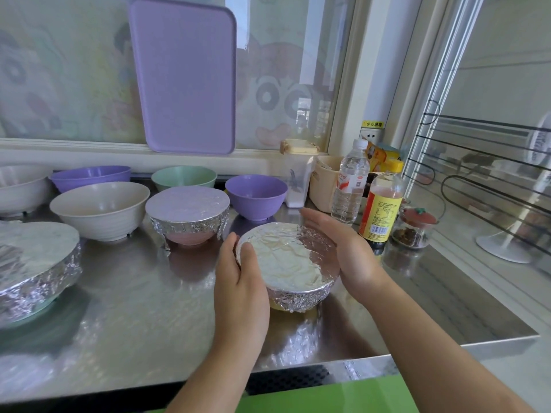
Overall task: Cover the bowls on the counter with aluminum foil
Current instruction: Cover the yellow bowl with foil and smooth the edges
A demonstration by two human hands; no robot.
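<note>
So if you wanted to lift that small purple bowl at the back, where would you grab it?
Probably the purple bowl by its open rim, from above: it stands upright and uncovered, with a foil-covered bowl on its left and a clear canister close on its right.

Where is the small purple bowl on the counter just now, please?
In the head view the small purple bowl stands uncovered right of centre, behind the foil-covered bowl between the hands, beside the green bowl.
</note>
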